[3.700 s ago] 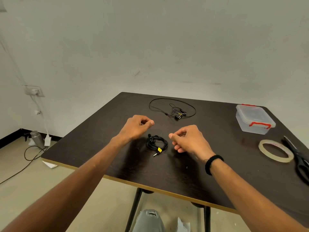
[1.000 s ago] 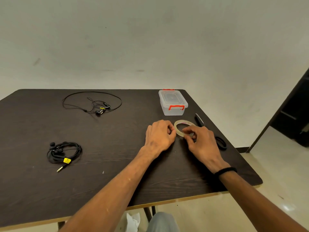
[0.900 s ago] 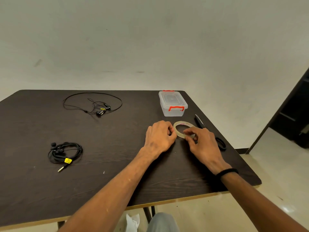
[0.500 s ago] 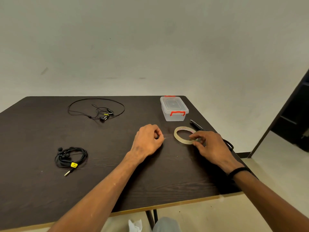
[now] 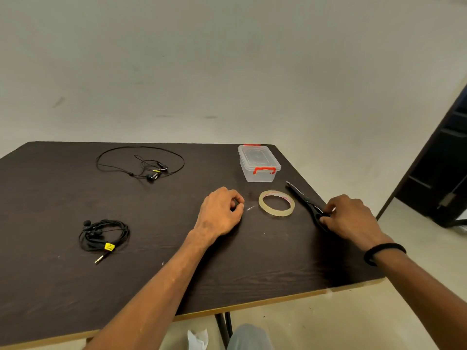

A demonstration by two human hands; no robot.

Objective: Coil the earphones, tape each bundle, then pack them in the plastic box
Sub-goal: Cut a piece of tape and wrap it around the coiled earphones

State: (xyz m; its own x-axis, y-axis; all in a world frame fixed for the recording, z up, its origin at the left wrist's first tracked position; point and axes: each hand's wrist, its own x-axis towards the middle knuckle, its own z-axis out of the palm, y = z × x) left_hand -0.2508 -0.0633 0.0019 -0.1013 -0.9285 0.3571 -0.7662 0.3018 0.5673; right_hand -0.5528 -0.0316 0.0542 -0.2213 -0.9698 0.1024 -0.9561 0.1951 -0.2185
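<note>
Fingers of the right hand (image 5: 350,218) curl on the scissors (image 5: 305,202); left hand (image 5: 221,214) pinches a tape strip (image 5: 249,208).

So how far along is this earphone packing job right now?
One pair of earphones lies coiled, with no tape visible on it. In hand: the left hand pinches a pulled strip from the tape roll, and the right hand grips the scissors. Left: the loose earphones need coiling, and the box is shut.
</note>
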